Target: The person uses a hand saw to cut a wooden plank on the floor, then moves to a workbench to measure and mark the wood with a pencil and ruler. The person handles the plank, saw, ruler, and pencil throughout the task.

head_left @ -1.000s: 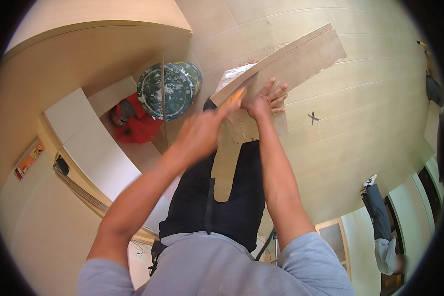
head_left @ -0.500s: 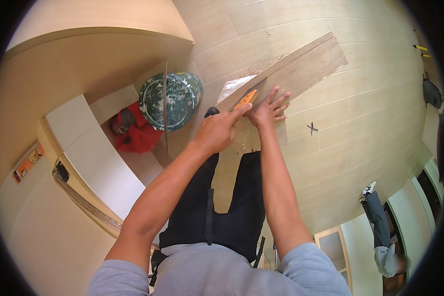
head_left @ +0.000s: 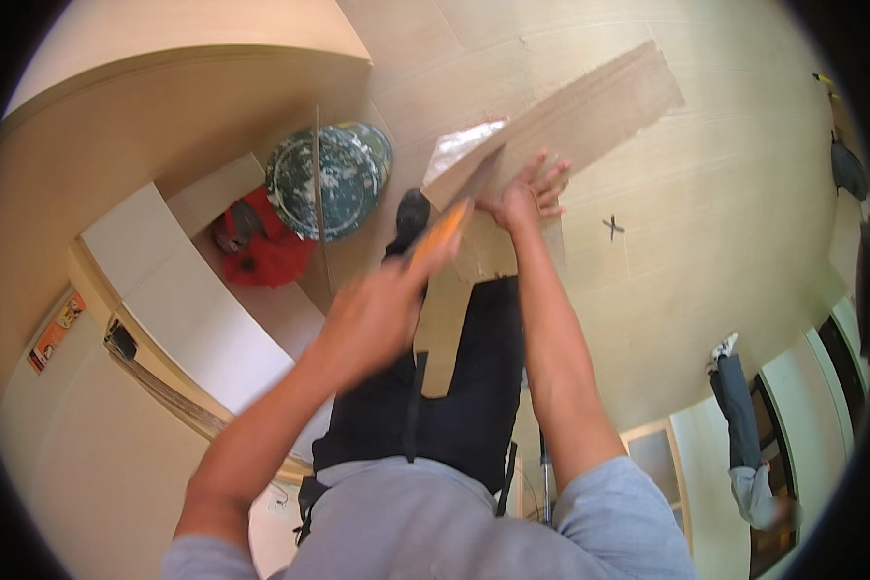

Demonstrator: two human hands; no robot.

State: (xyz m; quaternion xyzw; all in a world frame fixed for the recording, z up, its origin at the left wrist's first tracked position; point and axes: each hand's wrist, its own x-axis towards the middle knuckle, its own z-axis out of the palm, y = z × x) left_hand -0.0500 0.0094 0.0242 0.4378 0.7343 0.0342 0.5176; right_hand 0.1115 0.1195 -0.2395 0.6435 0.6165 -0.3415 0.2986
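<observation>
My left hand (head_left: 377,309), blurred by motion, is closed on the orange handle of a hand saw (head_left: 440,237), whose blade runs up-right onto a long wooden plank (head_left: 609,97). The fingers of my right hand (head_left: 532,193) are spread and lie on the plank, just right of the blade. Under the plank is a second wooden piece (head_left: 493,253), with a shiny pale patch (head_left: 459,143) showing at its upper left, close to my dark shoe (head_left: 411,213).
Left are a paint-spattered green bucket (head_left: 324,179) with a thin strip across it, red cloth (head_left: 266,256) and white panels (head_left: 184,290). Two small dark crossed pieces (head_left: 612,227) lie on the tiled floor (head_left: 696,242). Another person (head_left: 739,425) is at right, near dark items (head_left: 846,169).
My left hand has drawn the saw down-left, toward my body, since half a second ago, showing more of the blade. My right hand stays spread on the plank.
</observation>
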